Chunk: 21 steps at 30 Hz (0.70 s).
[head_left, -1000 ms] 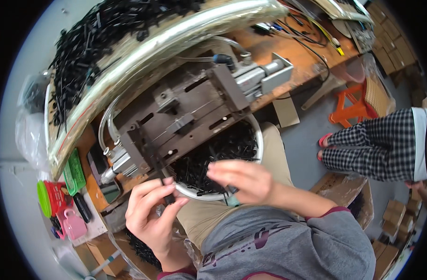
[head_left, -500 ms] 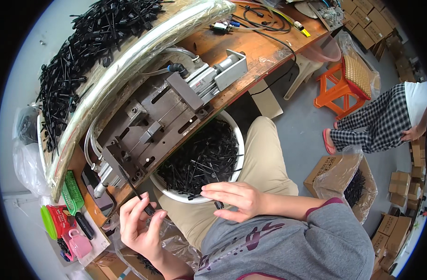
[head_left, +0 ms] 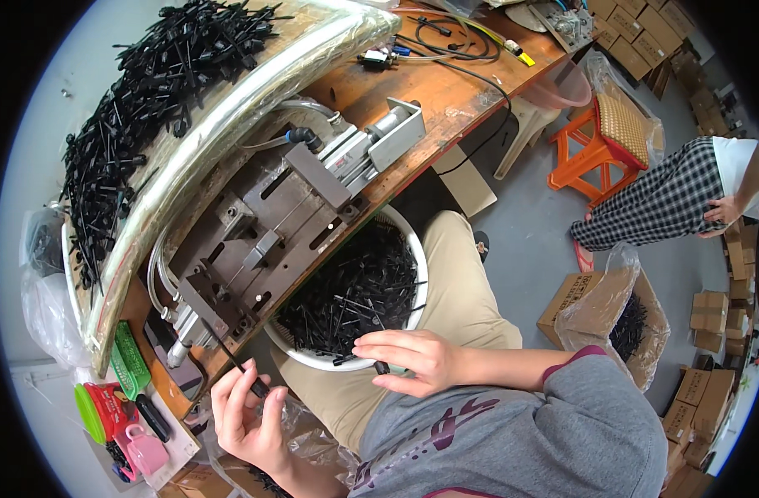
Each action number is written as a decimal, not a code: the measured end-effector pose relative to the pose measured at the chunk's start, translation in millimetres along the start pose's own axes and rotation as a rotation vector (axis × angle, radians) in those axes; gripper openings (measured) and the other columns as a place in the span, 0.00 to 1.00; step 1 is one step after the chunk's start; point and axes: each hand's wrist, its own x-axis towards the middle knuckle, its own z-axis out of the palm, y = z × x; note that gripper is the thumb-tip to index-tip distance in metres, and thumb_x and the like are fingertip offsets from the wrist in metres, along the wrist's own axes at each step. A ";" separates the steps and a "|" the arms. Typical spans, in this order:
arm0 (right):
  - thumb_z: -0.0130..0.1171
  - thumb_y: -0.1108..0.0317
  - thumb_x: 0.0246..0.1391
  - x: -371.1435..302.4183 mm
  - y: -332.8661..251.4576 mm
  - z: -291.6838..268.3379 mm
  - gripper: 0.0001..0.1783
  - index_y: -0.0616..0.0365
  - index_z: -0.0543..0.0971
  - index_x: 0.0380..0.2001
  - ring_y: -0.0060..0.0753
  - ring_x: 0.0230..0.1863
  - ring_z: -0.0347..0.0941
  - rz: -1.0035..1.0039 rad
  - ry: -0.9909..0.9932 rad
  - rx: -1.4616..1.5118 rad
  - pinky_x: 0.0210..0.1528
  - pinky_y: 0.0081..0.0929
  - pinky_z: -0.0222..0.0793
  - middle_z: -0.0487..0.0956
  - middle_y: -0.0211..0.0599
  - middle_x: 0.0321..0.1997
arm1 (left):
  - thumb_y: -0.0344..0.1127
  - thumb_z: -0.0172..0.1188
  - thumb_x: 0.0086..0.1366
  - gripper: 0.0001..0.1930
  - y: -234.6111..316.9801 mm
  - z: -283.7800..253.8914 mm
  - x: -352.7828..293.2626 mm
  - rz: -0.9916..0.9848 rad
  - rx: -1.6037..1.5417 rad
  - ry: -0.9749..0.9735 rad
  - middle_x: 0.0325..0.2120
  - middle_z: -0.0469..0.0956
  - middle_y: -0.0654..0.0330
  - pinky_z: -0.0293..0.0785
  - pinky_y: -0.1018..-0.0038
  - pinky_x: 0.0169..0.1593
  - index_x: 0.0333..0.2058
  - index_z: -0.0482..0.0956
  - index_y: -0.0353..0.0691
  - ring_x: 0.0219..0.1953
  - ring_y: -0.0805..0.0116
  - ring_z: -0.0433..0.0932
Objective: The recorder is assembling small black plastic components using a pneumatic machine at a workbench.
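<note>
Since half a second ago, both hands have slid lower and nearer to me, and the view has tipped so more of the floor shows. My left hand (head_left: 246, 411) is curled around a thin black plastic piece (head_left: 230, 355), pinching its thick end between thumb and fingers; the slim stem runs up and away from that hand toward the metal press fixture (head_left: 271, 241) on the table (head_left: 446, 91). My right hand (head_left: 412, 361) lies palm down with fingers loosely bent, gripping a short black part (head_left: 381, 366) against the near rim of the white basin (head_left: 417, 274). That basin sits just beyond the right hand, on my lap, and is full of loose black pieces. Farther out past the left hand, a heap of black pieces (head_left: 155, 100) covers a curved tray wrapped in clear film. To the right of my right hand, well apart, stand a cardboard box (head_left: 612, 319) lined with a bag and an orange stool (head_left: 603, 141).
</note>
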 end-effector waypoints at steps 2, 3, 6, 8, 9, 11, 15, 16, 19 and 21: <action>0.68 0.72 0.50 1.6 0.9 -1.1 0.26 0.71 0.77 0.52 0.48 0.50 0.80 0.016 0.013 0.019 0.50 0.32 0.78 0.78 0.55 0.53 | 0.16 0.72 0.48 0.23 -5.8 -3.5 -4.3 -0.025 0.018 0.000 0.45 0.78 0.50 0.79 0.80 0.35 0.46 0.82 0.29 0.38 0.67 0.80; 0.68 0.72 0.50 2.0 1.5 -2.7 0.26 0.71 0.77 0.52 0.48 0.50 0.80 0.026 0.024 0.023 0.50 0.32 0.77 0.78 0.56 0.53 | 0.16 0.72 0.48 0.23 -8.5 -4.2 -5.8 -0.037 0.026 -0.002 0.45 0.78 0.51 0.79 0.80 0.34 0.46 0.82 0.29 0.37 0.68 0.80; 0.67 0.71 0.53 -1.6 4.8 -3.5 0.25 0.70 0.76 0.53 0.47 0.51 0.79 0.043 0.031 0.023 0.51 0.33 0.78 0.78 0.53 0.54 | 0.15 0.72 0.48 0.23 -9.2 -3.0 -8.3 -0.051 0.041 0.004 0.45 0.78 0.51 0.77 0.82 0.33 0.46 0.82 0.29 0.37 0.69 0.80; 0.66 0.70 0.54 -3.7 5.0 -5.0 0.24 0.70 0.76 0.53 0.47 0.51 0.79 0.053 0.032 0.015 0.51 0.33 0.78 0.77 0.52 0.54 | 0.16 0.72 0.48 0.23 -9.1 -3.0 -8.0 -0.052 0.046 0.002 0.45 0.77 0.51 0.77 0.82 0.33 0.46 0.82 0.29 0.37 0.68 0.80; 0.66 0.70 0.54 -4.3 4.7 -5.8 0.24 0.70 0.76 0.53 0.47 0.51 0.79 0.058 0.036 0.013 0.51 0.33 0.78 0.77 0.52 0.54 | 0.16 0.72 0.48 0.23 -8.9 -3.1 -7.6 -0.045 0.050 -0.005 0.45 0.77 0.51 0.77 0.81 0.33 0.46 0.82 0.29 0.37 0.68 0.80; 0.66 0.70 0.54 -5.4 4.4 -6.4 0.24 0.70 0.76 0.52 0.47 0.51 0.79 0.063 0.051 0.010 0.51 0.34 0.78 0.77 0.52 0.53 | 0.17 0.72 0.48 0.23 -8.6 -2.5 -7.1 -0.031 0.059 -0.017 0.45 0.77 0.51 0.78 0.81 0.34 0.46 0.82 0.29 0.37 0.68 0.80; 0.67 0.70 0.53 -9.4 7.0 -6.0 0.22 0.69 0.77 0.49 0.47 0.50 0.80 0.050 0.097 -0.002 0.51 0.33 0.78 0.78 0.52 0.52 | 0.17 0.72 0.49 0.23 -8.0 3.6 -5.6 -0.013 0.051 -0.021 0.45 0.77 0.51 0.78 0.81 0.34 0.47 0.82 0.29 0.37 0.68 0.80; 0.67 0.70 0.53 -11.4 8.1 -5.3 0.21 0.69 0.77 0.48 0.47 0.50 0.80 0.046 0.114 -0.008 0.50 0.33 0.78 0.78 0.52 0.52 | 0.17 0.72 0.49 0.23 -7.8 5.0 -4.7 -0.010 0.043 -0.024 0.45 0.77 0.51 0.78 0.81 0.34 0.47 0.82 0.29 0.37 0.68 0.80; 0.68 0.70 0.51 -14.3 11.0 -4.2 0.17 0.67 0.78 0.42 0.45 0.48 0.80 0.044 0.152 -0.040 0.47 0.32 0.79 0.79 0.49 0.50 | 0.16 0.70 0.50 0.22 -7.9 3.1 -1.8 0.024 0.079 -0.054 0.45 0.77 0.50 0.78 0.82 0.35 0.47 0.82 0.28 0.37 0.67 0.80; 0.68 0.70 0.50 -14.0 13.1 -3.7 0.15 0.66 0.78 0.40 0.44 0.46 0.80 0.030 0.138 -0.066 0.45 0.31 0.79 0.79 0.47 0.50 | 0.16 0.69 0.52 0.22 -7.6 2.7 -1.2 -0.006 0.059 -0.047 0.46 0.77 0.50 0.78 0.81 0.36 0.48 0.81 0.28 0.38 0.67 0.80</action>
